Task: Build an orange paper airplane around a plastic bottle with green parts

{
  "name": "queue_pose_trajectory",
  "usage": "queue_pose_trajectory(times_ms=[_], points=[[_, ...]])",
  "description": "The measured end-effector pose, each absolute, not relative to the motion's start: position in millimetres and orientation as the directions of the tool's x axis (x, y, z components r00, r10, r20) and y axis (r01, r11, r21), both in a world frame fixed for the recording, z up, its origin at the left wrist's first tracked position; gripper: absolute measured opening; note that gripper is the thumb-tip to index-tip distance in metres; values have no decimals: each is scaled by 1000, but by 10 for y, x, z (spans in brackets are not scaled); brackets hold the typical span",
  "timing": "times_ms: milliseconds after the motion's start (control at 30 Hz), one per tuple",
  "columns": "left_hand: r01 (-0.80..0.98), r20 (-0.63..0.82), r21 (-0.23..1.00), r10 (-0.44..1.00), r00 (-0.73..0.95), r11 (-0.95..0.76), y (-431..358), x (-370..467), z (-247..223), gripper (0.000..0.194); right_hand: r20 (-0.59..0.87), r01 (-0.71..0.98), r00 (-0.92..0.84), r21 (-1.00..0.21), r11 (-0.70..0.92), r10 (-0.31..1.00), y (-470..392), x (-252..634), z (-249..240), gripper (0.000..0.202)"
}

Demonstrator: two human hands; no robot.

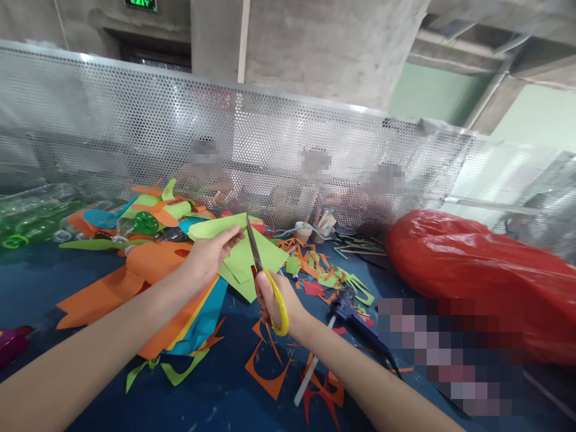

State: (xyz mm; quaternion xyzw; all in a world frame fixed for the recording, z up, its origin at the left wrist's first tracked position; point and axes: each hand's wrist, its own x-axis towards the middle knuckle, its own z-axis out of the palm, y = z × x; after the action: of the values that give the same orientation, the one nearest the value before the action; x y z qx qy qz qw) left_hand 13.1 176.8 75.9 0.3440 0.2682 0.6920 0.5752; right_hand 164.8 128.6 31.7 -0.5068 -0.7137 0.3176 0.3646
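Note:
My left hand [209, 255] pinches a light green sheet of paper [213, 227] near its right edge. In my right hand [279, 297] is a pair of scissors [281, 309] with yellow handles, its blades pointing up and away, the tips at the edge of the green sheet. Whether the blades are cutting into the paper cannot be made out. More green sheets [252, 264] lie just beneath, partly covered by my hands. Below my left forearm are orange paper [101, 294] and blue paper [204, 321] pieces.
A blue glue gun [353, 315] with a white stick lies right of my right hand. Paper scraps [267, 375] are scattered around. Green plastic bottles [31, 222] stand at left, cups of markers [321, 225] behind, a red plastic bag [477, 270] at right. A perforated metal screen [148, 120] borders the table.

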Motion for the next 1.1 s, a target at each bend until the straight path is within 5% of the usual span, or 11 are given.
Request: queue_pose_trajectory(times_ms=[433,1100], points=[[-556,105,818,989,-107,-147,1761,143,736,12,322,550,-440,-642,535,838,1241,1668,430,48],[-498,163,853,986,-25,-154,1728,178,675,10,329,592,-362,-641,488,872,1306,1688,445,53]])
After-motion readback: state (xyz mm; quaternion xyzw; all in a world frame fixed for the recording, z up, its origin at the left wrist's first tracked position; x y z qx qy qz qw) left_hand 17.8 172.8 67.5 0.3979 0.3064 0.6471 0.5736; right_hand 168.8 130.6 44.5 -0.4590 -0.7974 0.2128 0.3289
